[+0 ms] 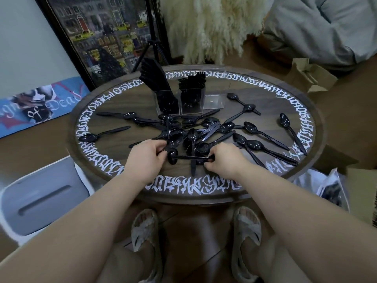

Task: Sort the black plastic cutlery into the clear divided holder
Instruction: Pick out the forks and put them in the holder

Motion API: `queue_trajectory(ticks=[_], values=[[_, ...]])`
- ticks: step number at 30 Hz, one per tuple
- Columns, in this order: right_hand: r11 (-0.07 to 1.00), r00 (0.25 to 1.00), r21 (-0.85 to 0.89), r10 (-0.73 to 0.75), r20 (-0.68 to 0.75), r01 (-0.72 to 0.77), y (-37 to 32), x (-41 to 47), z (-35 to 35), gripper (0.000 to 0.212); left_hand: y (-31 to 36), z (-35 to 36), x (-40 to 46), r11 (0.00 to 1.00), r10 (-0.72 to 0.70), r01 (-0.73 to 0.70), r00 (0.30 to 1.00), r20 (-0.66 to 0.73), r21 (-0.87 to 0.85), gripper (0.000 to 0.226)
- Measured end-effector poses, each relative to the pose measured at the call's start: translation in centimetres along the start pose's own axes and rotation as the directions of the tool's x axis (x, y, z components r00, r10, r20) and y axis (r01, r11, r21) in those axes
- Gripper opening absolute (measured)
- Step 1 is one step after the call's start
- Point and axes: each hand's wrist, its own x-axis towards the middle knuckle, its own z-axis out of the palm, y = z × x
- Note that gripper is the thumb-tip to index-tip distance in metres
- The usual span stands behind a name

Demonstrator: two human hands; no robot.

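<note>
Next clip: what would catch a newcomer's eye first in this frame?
The tangle of black spoons spread across the middle of the round table, whose rim carries white lettering. At its near edge the left hand and right hand hold one spoon between them. Behind stands the clear holder, two compartments filled and the right one empty.

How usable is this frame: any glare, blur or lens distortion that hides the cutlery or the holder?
Head view: wide-angle bending curves the table rim and stretches the forearms. Soft room light leaves small glints on the spoons. The clear holder is faint; its right compartment is barely outlined. Left hand and right hand look slightly soft, and dark cutlery merges in the central pile.
</note>
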Motion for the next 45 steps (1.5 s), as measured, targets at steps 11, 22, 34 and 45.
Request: queue_trajectory(ticks=[11,22,34,45], values=[[0.976,0.979,0.214,0.001,-0.204,0.043,-1.6,-0.5,-4.9,0.033,2.2,-2.4,1.3,0.996,-0.052,0.051,0.999,-0.007,-0.077,0.025],[0.689,0.975,0.723,0.191,-0.113,-0.051,-3.5,-1.5,-3.0,0.012,2.0,0.1,-0.1,0.956,-0.139,0.166,0.982,0.126,-0.242,0.036],[0.329,0.973,0.935,0.223,0.061,-0.134,-3.8,1.5,-2.3,0.012,3.1,0.8,2.1,0.938,-0.053,0.13,0.97,0.239,-0.321,0.028],[0.566,0.95,0.824,0.268,-0.158,-0.023,-3.7,3.6,-2.6,0.003,2.0,-0.6,3.1,0.959,0.002,0.047,0.985,0.172,-0.281,0.022]])
